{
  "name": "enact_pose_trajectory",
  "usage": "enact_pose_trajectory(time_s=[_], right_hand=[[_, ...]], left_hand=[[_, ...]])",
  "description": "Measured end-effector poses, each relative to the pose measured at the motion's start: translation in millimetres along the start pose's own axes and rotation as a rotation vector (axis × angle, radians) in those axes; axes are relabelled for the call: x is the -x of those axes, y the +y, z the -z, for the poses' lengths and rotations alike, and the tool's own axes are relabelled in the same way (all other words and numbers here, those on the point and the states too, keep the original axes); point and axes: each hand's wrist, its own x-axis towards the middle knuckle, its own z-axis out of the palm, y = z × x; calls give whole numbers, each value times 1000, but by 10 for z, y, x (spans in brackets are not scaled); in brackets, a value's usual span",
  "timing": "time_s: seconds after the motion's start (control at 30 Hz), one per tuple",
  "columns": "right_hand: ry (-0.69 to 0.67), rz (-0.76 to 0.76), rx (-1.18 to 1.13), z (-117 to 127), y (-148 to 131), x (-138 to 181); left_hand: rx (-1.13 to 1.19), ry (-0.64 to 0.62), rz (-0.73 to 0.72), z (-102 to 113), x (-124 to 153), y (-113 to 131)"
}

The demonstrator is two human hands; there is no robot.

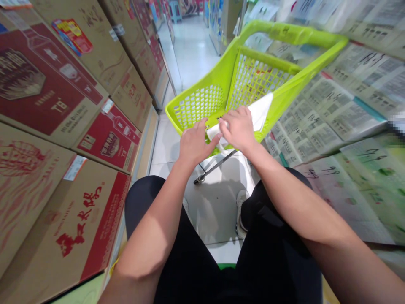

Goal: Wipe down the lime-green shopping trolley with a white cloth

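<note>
A white cloth (262, 110) hangs in front of me, partly across the near side of a lime-green shopping cart (308, 36). My right hand (238, 128) is closed around the cloth, with one corner spreading out to the right. Close beside it, my left hand (193, 143) is at the cart's near rim, fingers stretched forward and thumb apart. That thumb reaches to the cloth's lower left end. Whether the left fingertips touch the basket is hidden. The cart's basket has slotted walls, and a dark metal leg with a small wheel (199, 179) shows beneath.
Stacked cardboard boxes (76, 223) line the left side. To the right stand stacked wrapped packs (335, 109) with handwritten prices. A tiled aisle (193, 46) runs ahead towards a blue stool (175, 10). My bent knees flank the floor below.
</note>
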Motion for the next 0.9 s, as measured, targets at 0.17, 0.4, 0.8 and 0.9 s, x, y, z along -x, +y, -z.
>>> enact_pose_trajectory(time_s=[0.17,0.4,0.8,0.9], right_hand=[[-72,176,-73,21,-355,82],[61,-53,-1,55,237,-60],[-18,81,-36,-48,-96,-29],[73,-26,-8,-23,194,-93]], left_hand=[[-11,4,13,4,5,11],[-57,-63,-23,37,28,47],[156,44,75,44,-34,-11],[98,24,60,41,-21,5]])
